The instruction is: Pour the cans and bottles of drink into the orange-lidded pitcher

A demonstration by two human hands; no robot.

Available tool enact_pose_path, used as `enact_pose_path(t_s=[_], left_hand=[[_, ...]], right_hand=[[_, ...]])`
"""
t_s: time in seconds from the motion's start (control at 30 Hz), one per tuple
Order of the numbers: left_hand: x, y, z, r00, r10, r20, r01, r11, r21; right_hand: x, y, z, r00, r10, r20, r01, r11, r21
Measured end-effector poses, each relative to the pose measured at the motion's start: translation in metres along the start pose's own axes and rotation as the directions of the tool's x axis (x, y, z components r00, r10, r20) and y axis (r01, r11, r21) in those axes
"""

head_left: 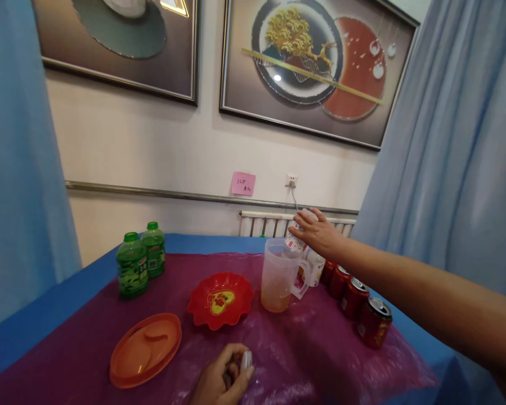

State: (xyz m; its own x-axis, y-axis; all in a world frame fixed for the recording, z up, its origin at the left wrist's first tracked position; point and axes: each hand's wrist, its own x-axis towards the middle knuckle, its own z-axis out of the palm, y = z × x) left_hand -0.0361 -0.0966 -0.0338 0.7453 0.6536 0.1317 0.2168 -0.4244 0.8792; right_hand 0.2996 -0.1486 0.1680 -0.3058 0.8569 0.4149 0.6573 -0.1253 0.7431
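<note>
My right hand [314,229] is closed around a white bottle with red print [294,243], tilted with its lower end at the mouth of a clear plastic pitcher [273,270]. Some amber liquid lies in the bottom of the pitcher, whose handle points right. Near the front edge, my left hand [227,374] pinches a small white bottle cap [246,360] between thumb and forefinger. A red scalloped plate [197,304] with a yellow design rests left of the pitcher. Farther left lies an orange divided lid or tray [124,368].
Two green bottles [133,275] stand at the back left. Behind the pitcher's handle is another white bottle [316,267], beside a row of several red cans [373,326] on the right. Purple plastic sheeting [295,351] covers the blue table; a radiator [256,224] is behind.
</note>
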Motion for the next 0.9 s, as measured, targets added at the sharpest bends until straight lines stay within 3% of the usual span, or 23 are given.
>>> enact_pose_path(t_s=[0.23,0.37,0.7,0.9], left_hand=[[0.001,-0.005,0.002,1.0,0.011,0.012,-0.01,0.999,-0.037],[0.0,-0.004,0.001,1.0,-0.002,0.028,0.003,0.999,-0.039],[-0.002,0.003,0.001,1.0,-0.013,-0.003,0.013,1.0,-0.019],[-0.004,0.008,0.001,1.0,0.01,-0.009,-0.01,0.999,0.041]], right_hand=[[0.012,-0.023,0.006,0.982,-0.175,-0.069,0.175,0.984,0.0],[0.014,-0.03,0.007,0.982,-0.184,-0.05,0.186,0.982,0.027],[0.004,-0.028,-0.001,0.999,-0.019,0.028,0.017,0.996,0.082],[-0.012,-0.023,-0.006,0.957,0.269,0.112,-0.286,0.94,0.187]])
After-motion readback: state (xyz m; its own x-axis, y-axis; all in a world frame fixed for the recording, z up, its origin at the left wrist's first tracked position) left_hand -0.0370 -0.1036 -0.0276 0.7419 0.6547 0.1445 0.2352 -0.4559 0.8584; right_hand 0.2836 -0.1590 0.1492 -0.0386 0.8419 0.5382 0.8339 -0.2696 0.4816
